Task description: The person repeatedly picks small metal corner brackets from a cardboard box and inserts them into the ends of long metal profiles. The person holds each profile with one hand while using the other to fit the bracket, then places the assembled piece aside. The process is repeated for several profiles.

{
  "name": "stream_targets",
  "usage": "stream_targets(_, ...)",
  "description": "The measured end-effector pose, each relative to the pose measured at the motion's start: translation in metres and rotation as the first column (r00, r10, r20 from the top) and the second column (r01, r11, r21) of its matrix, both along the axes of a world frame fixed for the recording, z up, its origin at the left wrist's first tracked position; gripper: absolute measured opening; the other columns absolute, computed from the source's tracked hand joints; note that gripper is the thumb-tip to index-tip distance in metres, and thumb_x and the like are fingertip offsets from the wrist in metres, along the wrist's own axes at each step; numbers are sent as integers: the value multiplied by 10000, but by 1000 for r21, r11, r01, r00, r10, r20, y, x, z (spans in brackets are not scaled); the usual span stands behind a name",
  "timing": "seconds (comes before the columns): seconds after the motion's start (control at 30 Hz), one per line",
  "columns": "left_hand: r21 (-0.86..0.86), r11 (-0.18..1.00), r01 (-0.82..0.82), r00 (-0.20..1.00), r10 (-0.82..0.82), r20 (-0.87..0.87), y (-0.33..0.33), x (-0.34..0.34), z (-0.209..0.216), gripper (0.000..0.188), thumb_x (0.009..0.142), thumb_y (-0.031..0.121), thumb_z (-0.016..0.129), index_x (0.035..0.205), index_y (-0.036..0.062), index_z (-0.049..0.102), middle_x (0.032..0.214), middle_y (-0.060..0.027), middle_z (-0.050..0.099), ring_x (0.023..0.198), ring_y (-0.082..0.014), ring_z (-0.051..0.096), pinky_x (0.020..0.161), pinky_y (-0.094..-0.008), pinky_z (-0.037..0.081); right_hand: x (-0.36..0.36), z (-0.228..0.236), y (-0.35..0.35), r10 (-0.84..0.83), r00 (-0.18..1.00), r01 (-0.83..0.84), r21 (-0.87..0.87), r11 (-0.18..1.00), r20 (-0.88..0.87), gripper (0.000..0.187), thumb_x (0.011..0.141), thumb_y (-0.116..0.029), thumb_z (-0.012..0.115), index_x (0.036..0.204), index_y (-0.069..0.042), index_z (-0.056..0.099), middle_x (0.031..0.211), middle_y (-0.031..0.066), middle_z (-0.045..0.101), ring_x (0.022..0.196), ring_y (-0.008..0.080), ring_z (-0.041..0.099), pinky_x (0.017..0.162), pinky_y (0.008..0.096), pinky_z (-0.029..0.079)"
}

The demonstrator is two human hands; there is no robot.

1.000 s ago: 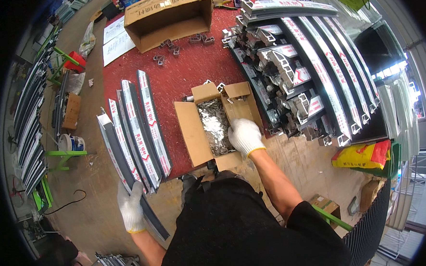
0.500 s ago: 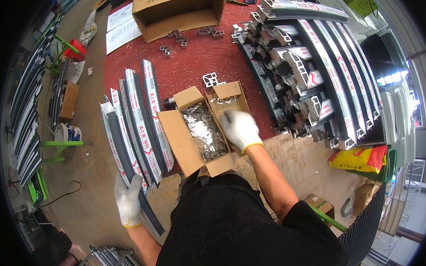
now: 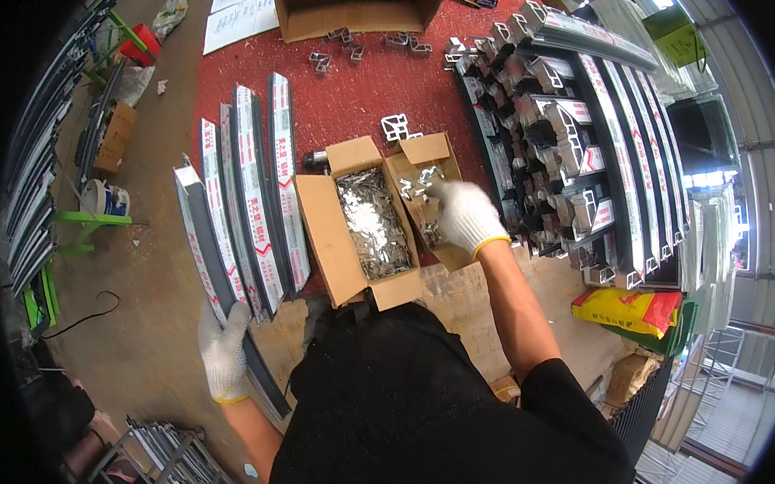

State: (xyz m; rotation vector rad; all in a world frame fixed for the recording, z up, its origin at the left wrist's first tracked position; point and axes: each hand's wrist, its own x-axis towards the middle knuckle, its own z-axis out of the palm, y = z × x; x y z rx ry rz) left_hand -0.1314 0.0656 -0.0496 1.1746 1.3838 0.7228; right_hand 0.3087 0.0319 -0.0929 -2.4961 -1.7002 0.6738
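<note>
My left hand, in a white knit glove, is closed around the near end of a long dark grey metal profile, the leftmost of several lying side by side. My right hand, gloved likewise, is over the right side of a small open cardboard box. Its fingers are curled in, and their tips are partly hidden. Small shiny metal pieces lie in that box. Just left of it, a larger open cardboard box is filled with many small silvery metal parts.
A red-topped table carries cut profile pieces, an empty carton and paper sheets. Stacked profiles cover its right side. A yellow and red sack is at lower right; a white bucket stands left.
My right hand has shifted rightward over the small box, uncovering more metal pieces inside. My left hand still grips the profile. The whole view has shifted slightly.
</note>
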Motion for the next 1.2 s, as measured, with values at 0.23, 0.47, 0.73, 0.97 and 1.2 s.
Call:
stream_targets(0.23,67,997,30,1000,-29,-9,9,9,3,546,1051,173,707,1522,-80,599,1349,-152,746,1190,-225,684,1121,-371,497,-8,-16,11,204,969,-124,-442,889,137,254,939,-166,703,1051,-24,881,1175,259,839,1071,380,846,856,498,688)
stream_targets(0.47,104,993,59,993,-47,-110,13,22,17,459,1002,114,702,1406,-101,661,1251,-195,772,1128,-256,719,1071,-381,528,-18,-64,2,154,963,-126,-133,983,222,177,888,-110,715,968,-21,844,957,284,821,893,450,832,769,550,677)
stream_targets(0.73,16,998,67,998,-67,19,16,26,20,579,997,74,701,1532,-101,566,1347,-151,743,1167,-217,693,1089,-359,521,-10,-40,-7,23,999,-22,-22,1000,46,195,940,-158,704,974,-16,832,989,303,803,970,492,796,887,570,642)
stream_targets(0.97,-9,989,148,988,-149,-35,17,30,34,589,973,89,727,1520,-79,588,1267,-95,737,1104,-166,678,994,-330,547,-11,-19,-23,-83,993,86,-34,996,79,175,909,-114,701,939,-11,840,978,310,810,940,463,825,834,529,677)
stream_targets(1.2,-84,975,204,979,-205,0,11,30,38,627,917,103,751,1505,-64,616,1276,-104,743,1125,-171,673,1033,-338,532,-3,1,-43,-190,932,307,397,865,-308,286,980,-118,725,1247,-31,783,1113,241,822,1055,428,804,944,485,638)
